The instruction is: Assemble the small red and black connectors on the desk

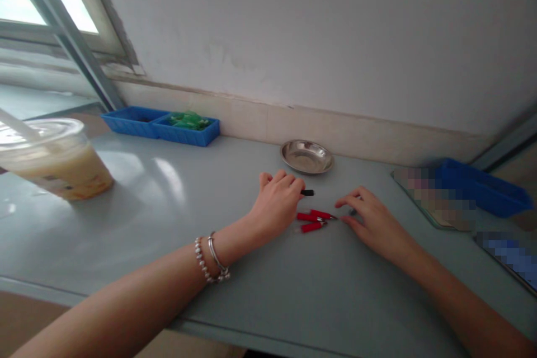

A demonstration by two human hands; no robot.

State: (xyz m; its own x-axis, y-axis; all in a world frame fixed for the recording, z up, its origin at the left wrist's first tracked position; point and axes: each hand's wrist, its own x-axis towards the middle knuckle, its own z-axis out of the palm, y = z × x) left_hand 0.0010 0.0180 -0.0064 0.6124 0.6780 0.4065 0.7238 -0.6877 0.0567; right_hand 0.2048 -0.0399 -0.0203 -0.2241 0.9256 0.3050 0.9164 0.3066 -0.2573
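My left hand (pixel 277 201), wearing bracelets at the wrist, is closed around a slim black pen-like rod (pixel 307 192); one end sticks out to the right of the fingers, and the rest is hidden by the hand. Just below and to the right, several short red pen pieces (pixel 312 227) with dark pointed tips lie together on the table. To their right is my right hand (pixel 364 215), thumb and forefinger apart, the thumb close to one of the tips. A small dark grey bit (pixel 352 211) shows by its fingers; whether they touch it I cannot tell.
Behind the hands stands a shallow steel dish (pixel 307 158). A blue two-part tray (pixel 184 133) with a green bundle sits against the wall at left, near a lidded drink cup (pixel 62 170). A blue tray (pixel 486 187) and blurred flat items lie at right on the grey table (pixel 251 296).
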